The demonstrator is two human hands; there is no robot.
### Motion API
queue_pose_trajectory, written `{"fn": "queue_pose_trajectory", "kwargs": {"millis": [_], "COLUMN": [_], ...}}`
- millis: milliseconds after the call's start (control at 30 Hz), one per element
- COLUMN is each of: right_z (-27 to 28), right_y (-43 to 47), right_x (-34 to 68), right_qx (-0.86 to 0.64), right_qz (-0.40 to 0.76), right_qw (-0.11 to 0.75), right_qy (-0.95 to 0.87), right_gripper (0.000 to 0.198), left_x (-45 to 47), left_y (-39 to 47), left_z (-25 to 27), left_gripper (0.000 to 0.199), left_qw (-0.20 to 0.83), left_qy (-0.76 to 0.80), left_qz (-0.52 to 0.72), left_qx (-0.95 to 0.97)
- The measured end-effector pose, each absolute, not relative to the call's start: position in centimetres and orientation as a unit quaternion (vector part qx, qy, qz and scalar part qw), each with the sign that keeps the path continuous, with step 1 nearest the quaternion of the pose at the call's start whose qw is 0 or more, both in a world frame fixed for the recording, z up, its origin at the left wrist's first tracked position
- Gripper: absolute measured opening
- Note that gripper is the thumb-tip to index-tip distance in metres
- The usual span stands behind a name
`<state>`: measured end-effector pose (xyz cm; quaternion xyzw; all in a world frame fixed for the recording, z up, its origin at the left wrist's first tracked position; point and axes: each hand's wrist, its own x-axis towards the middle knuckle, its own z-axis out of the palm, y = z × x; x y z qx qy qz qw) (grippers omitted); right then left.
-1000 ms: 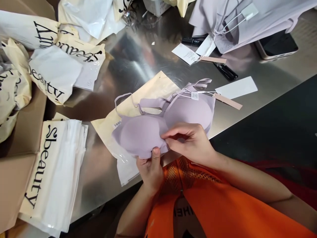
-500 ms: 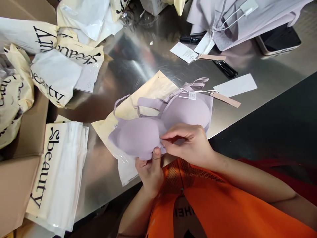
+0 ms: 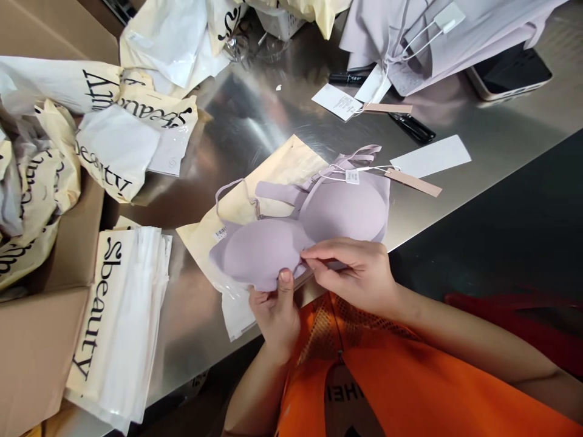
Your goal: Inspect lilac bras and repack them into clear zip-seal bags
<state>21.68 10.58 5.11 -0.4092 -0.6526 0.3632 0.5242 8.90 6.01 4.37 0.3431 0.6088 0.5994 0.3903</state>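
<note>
A pale lilac bra (image 3: pixel 262 252) lies cups up on a cream plastic bag (image 3: pixel 282 159) near the table's front edge. My left hand (image 3: pixel 277 312) grips the lower edge of its left cup, thumb on top and fingers underneath. With thumb and index finger pinched together, my right hand (image 3: pixel 357 273) holds the fabric at the bra's centre, between the cups. A white paper tag (image 3: pixel 430 156) and a narrow pink tag (image 3: pixel 415 182) hang by a cord from the right strap. A barcode label (image 3: pixel 220 233) shows beside the left cup.
Flat printed bags (image 3: pixel 122 321) are stacked at the left beside a cardboard box (image 3: pixel 39 352) of filled bags. Toward the back right are a phone (image 3: pixel 512 76), a black folding knife (image 3: pixel 413 127), a marker (image 3: pixel 348 79) and lilac garments (image 3: pixel 496 27) with tags.
The view has shifted slightly, so the things at left sit further right. My right hand has drawn a little to the right and down, still pinching the bra's centre; my left keeps its grip.
</note>
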Motion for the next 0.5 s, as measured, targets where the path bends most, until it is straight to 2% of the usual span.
{"fn": "queue_pose_trajectory", "kwargs": {"millis": [67, 133, 200, 267, 333, 400, 467, 500], "right_z": [5.1, 5.2, 5.1, 5.0, 4.8, 4.5, 4.3, 4.2], "right_y": [11.0, 11.9, 13.0, 13.7, 13.4, 12.4, 11.2, 10.8], "right_x": [22.3, 23.6, 25.7, 28.4, 31.3, 33.8, 35.5, 35.9], "right_qx": [-0.406, -0.409, -0.420, -0.450, -0.531, -0.618, -0.667, -0.674], "right_qz": [0.476, 0.517, 0.439, 0.290, 0.160, 0.090, 0.071, 0.074], "right_qw": [0.537, 0.596, 0.697, 0.757, 0.720, 0.628, 0.545, 0.505], "right_qy": [-0.566, -0.459, -0.383, -0.374, -0.417, -0.465, -0.502, -0.534], "right_gripper": [0.010, 0.013, 0.016, 0.032, 0.047, 0.041, 0.009, 0.018], "left_x": [9.0, 8.7, 7.6, 5.7, 3.5, 1.5, 0.4, 0.2], "left_y": [6.4, 6.5, 6.1, 4.9, 3.1, 1.2, -0.1, -0.4], "left_z": [4.6, 4.7, 4.7, 4.7, 5.0, 5.7, 6.8, 7.3], "left_gripper": [0.042, 0.047, 0.047, 0.039, 0.041, 0.048, 0.047, 0.044], "left_qw": [0.416, 0.422, 0.425, 0.482, 0.561, 0.561, 0.445, 0.360], "left_qy": [0.588, 0.576, 0.590, 0.623, 0.660, 0.706, 0.774, 0.804], "left_qz": [0.625, 0.657, 0.660, 0.590, 0.456, 0.341, 0.294, 0.288], "left_qx": [0.302, 0.244, 0.191, 0.174, 0.204, 0.267, 0.341, 0.376]}}
